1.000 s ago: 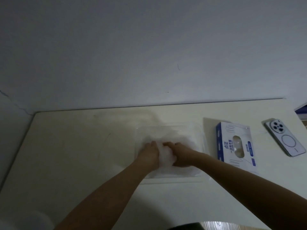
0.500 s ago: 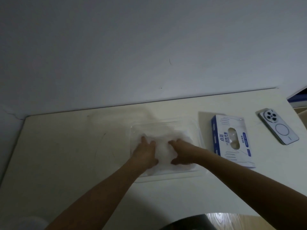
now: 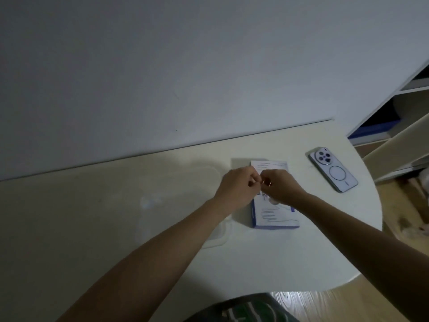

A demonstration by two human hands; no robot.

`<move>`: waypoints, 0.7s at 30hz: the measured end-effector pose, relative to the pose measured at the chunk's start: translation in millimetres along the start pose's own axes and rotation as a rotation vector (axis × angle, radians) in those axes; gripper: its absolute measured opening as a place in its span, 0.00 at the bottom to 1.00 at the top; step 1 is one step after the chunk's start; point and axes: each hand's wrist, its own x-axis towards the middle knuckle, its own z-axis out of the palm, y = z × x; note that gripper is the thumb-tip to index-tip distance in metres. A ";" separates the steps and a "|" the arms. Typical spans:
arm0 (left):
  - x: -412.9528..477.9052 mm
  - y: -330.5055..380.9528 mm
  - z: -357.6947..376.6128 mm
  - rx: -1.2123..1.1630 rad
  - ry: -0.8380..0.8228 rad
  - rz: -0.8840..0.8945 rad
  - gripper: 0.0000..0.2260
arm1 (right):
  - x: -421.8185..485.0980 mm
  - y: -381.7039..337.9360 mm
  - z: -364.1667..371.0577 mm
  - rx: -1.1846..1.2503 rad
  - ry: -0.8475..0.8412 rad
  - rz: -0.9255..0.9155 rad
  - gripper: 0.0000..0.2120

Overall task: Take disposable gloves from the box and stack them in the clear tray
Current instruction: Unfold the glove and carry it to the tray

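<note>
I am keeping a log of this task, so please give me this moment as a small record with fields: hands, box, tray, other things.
left hand: above the box, fingers curled; unclear whether it grips anything
right hand: above the box, fingers curled, close to the left hand
box: flat on the table, right of the tray, partly hidden by both hands
tray: left of the box; contents too faint to tell
phone: face down, right of the box

White glove box with blue side and blue line drawings; pale lavender phone; cream worktop
</note>
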 end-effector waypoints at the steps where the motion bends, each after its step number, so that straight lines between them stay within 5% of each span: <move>1: 7.4 2.0 9.6 0.005 -0.028 -0.015 0.07 | 0.2 5.9 2.3 -0.031 0.004 0.030 0.04; 6: 37.9 4.1 56.5 0.122 -0.193 -0.123 0.18 | 0.5 40.6 17.9 -0.266 -0.038 -0.015 0.20; 10: 38.9 -6.8 76.6 0.135 -0.216 -0.210 0.20 | 0.6 58.2 26.7 -0.307 0.044 -0.103 0.11; 14: 40.1 -10.6 85.3 0.139 -0.172 -0.223 0.27 | 7.1 69.2 15.5 -0.036 0.091 -0.177 0.08; 19: 40.8 -11.3 88.9 0.011 -0.138 -0.308 0.19 | 7.8 63.5 -16.1 0.492 0.222 -0.181 0.07; 21: 42.1 -10.1 84.2 0.016 -0.163 -0.310 0.26 | 7.1 57.8 -27.3 0.706 0.170 -0.145 0.09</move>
